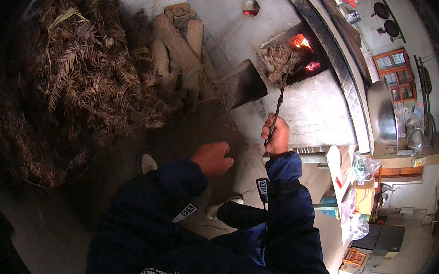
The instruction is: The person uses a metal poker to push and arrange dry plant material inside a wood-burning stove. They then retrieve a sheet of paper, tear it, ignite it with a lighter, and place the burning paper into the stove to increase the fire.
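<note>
In my right hand (277,133) is a dark, slender metal fire tool (280,101), seemingly tongs. Its far end reaches into a wad of dried fern fronds (275,60) at the mouth of the stove's firebox (291,79). Flames (300,40) burn behind the wad, and embers (312,66) glow beside it. My left hand (213,158) hangs over the floor with its fingers curled in, and nothing shows in it. A dark, tilted panel-like piece (247,83), partly sooty, stands just left of the firebox mouth.
A large heap of dried fern (89,69) fills the left side. Cut logs (180,45) lean between it and the whitewashed stove (314,109). A round hole (250,7) opens in the stove face. Right of it are a metal basin (383,113) and a cluttered table (337,165).
</note>
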Demonstrator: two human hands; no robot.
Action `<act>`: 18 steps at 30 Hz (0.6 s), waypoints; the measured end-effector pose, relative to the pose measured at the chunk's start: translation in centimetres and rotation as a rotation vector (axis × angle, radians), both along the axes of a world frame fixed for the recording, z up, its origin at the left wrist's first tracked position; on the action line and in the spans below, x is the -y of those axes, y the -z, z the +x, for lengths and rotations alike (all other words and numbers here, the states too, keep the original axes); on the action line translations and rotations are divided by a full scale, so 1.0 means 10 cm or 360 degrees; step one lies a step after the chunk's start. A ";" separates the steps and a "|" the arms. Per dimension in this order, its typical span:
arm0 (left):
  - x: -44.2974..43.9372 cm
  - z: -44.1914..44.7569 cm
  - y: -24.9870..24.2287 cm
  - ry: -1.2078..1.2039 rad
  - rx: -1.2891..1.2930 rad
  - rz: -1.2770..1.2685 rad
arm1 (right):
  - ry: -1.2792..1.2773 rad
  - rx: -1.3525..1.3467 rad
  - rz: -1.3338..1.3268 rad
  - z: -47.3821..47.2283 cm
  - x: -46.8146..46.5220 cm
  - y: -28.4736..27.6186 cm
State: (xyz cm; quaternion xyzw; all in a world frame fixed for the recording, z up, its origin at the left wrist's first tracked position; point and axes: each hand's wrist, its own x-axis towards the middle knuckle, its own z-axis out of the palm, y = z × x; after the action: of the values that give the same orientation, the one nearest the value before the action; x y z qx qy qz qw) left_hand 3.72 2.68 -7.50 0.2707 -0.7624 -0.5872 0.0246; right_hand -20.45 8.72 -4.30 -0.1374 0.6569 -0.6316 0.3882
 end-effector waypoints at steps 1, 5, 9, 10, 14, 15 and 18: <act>0.01 0.00 0.00 0.0009 0.0010 0.0010 | 0.0014 -0.0026 -0.0005 0.01 -0.01 0.01; 0.03 0.00 -0.01 0.0046 0.0050 -0.0027 | 0.0064 -0.0053 -0.0072 0.08 -0.02 0.03; 0.04 -0.01 -0.04 0.0060 0.0062 -0.0014 | 0.0135 -0.0131 -0.0157 0.22 0.00 0.05; 0.04 -0.02 -0.04 0.0065 0.0099 0.0017 | 0.0159 -0.0144 -0.0164 0.24 0.00 0.04; 0.04 -0.02 -0.06 0.0048 0.0135 0.0042 | 0.0205 -0.0214 -0.0165 0.29 0.03 -0.03; 0.03 -0.02 -0.06 0.0049 0.0109 0.0012 | 0.0205 -0.0242 -0.0142 0.30 0.03 -0.05; 0.04 -0.01 -0.06 0.0036 0.0087 -0.0006 | 0.0219 -0.0304 -0.0087 0.32 0.02 -0.06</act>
State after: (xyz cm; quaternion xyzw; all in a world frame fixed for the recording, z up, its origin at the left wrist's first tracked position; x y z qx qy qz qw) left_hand 3.64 2.32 -6.89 0.2779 -0.7669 -0.5785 -0.0023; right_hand -17.26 8.56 -3.65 -0.1620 0.6814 -0.6585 0.2756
